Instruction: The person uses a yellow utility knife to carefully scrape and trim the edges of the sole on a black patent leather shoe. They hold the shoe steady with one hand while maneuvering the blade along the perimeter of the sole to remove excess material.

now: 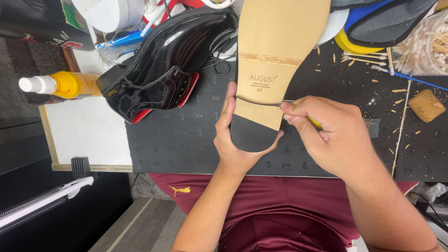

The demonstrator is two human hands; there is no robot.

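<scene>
1. Clearly, the work is at the heel of the upturned shoe [273, 56], which lies sole-up in the middle of the black mat [186, 140], toe pointing far.
2. The left hand [233, 140] is closed around the black heel block [252, 135], thumb on its right side, and holds it steady.
3. The right hand [326, 135] grips a thin tool with a yellow handle [315, 122]; its tip sits at the seam between heel and tan sole. The tip is mostly hidden, so I cannot tell if it is a blade.
4. Judging from the wood shavings [373, 70] on the mat, some trimming seems done; the seam edge looks not yet finished.
5. Room is open near and to the left on the mat. Far left lies a glossy black shoe [172, 60], well apart; a yellow spray bottle [65, 85] lies beyond it.
</scene>
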